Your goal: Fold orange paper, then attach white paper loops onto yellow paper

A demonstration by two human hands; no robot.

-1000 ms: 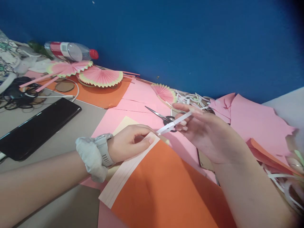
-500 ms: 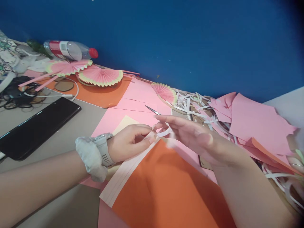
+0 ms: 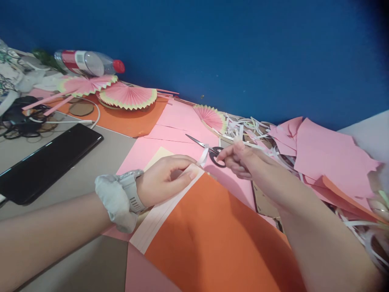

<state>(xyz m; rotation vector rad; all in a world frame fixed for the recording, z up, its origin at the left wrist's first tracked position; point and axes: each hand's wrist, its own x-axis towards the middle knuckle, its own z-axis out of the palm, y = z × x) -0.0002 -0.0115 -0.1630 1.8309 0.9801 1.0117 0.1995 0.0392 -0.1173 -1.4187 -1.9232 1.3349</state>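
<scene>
My left hand (image 3: pixel 164 178), with a watch and a white scrunchie on the wrist, is curled, its thumb and forefinger pinched on the top corner of a pale pink paper band (image 3: pixel 161 213). The band runs along the edge of an orange sheet (image 3: pixel 212 239). My right hand (image 3: pixel 240 160) is closed just beyond that corner, pinching a thin white paper strip (image 3: pixel 203 157) that curls from the corner to the fingers. Black-handled scissors (image 3: pixel 209 150) lie on pink paper right under and behind those fingers.
A black phone (image 3: pixel 45 162) lies at the left, with a white cable (image 3: pixel 88 121) behind it. Folded pink fans (image 3: pixel 129 97) and a lying plastic bottle (image 3: pixel 88 63) sit by the blue wall. A small fan (image 3: pixel 211 117), cut paper strips (image 3: pixel 249 126) and torn pink sheets (image 3: pixel 328 154) fill the right.
My right hand has closed into a pinch and drawn in toward the scissors, and the white strip now shows only as a short curl. My left hand has stayed on the band's corner.
</scene>
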